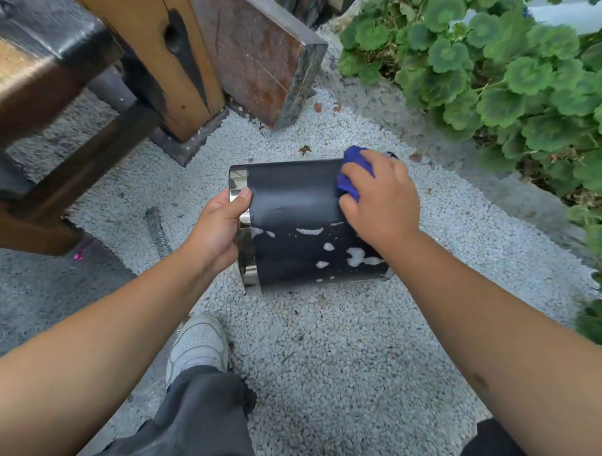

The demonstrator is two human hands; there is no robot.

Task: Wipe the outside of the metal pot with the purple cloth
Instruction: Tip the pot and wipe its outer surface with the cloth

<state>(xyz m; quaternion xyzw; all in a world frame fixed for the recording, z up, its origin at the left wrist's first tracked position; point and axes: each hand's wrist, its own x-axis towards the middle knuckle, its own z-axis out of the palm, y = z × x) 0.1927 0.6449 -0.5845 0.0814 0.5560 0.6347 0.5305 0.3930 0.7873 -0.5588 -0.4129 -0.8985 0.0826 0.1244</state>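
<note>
No legible text, label, brand, number or sign anywhere in view. The dark cylindrical metal pot with its shiny steel rim, held between the hands, carries only white foam patches, no lettering. The white leather sneaker below the left hand shows perforations but no readable mark.

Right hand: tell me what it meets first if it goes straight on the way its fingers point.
Likely the left hand: the right hand points along the pot toward that shiny end.
</note>
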